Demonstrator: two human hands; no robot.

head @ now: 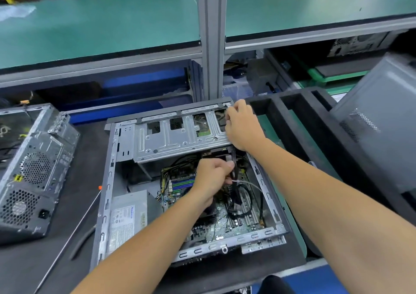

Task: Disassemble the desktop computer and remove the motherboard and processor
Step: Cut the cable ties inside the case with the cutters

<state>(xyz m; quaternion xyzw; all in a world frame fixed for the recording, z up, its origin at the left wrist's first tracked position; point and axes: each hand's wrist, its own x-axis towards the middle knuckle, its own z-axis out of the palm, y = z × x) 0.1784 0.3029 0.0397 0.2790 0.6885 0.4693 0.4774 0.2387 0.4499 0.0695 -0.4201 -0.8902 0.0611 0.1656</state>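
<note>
An open desktop computer case [108,181] lies on its side on the black mat. Inside it I see the green motherboard [238,221], a grey power supply [127,217] at the near left and a metal drive cage [177,140] across the far end. My left hand [213,178] is inside the case over the motherboard, its fingers curled round a bundle of black cables [234,169] just below the cage. My right hand [242,124] grips the right end of the drive cage at the case's far right corner. The processor is hidden.
A second computer case [33,172] lies at the left. A long screwdriver [74,233] with an orange handle tip rests on the mat beside the open case. Black foam trays [292,122] and a grey case panel [378,118] stand at the right. A green shelf [101,28] runs above.
</note>
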